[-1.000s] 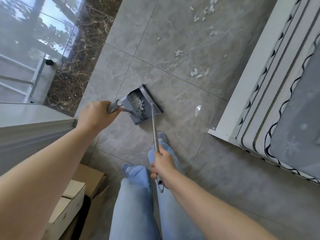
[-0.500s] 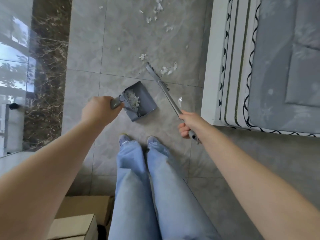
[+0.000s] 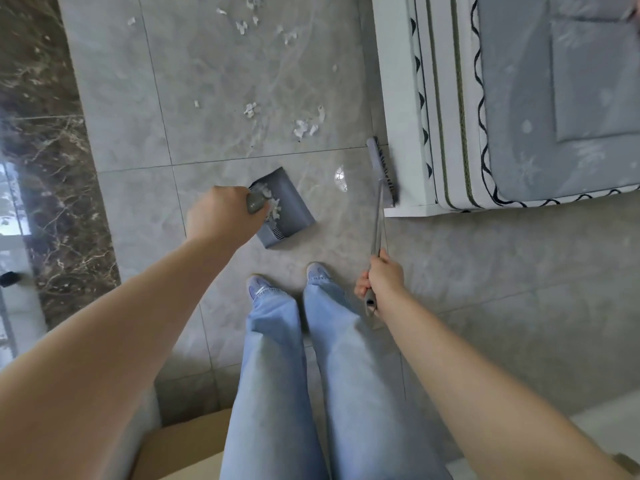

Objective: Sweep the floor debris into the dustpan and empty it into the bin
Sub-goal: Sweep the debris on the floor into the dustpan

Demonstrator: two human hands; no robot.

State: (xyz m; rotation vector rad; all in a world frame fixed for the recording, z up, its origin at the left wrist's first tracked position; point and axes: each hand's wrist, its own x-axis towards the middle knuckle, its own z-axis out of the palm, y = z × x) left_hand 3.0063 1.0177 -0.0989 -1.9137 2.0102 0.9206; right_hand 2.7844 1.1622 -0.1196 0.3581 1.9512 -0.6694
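Note:
My left hand (image 3: 221, 216) grips the handle of a grey dustpan (image 3: 289, 209), which hangs just above the tiled floor ahead of my feet and holds a clump of white scraps near its handle end. My right hand (image 3: 379, 282) is closed around the metal handle of a broom (image 3: 375, 223). The broom's head (image 3: 382, 171) sits to the right, close to the corner of the white bed frame. White paper scraps (image 3: 306, 126) lie scattered on the floor beyond the dustpan, with more scraps (image 3: 256, 19) farther off. No bin is in sight.
A bed with a white frame (image 3: 398, 98) and grey patterned mattress (image 3: 554, 98) fills the right side. Dark marble edging (image 3: 52, 168) and a glass panel run along the left. A cardboard box (image 3: 180, 448) sits behind my legs at the bottom.
The broom head has swung right, from the floor near the scraps to the bed frame corner. My right hand pulled back toward my feet. The dustpan stays in my left hand.

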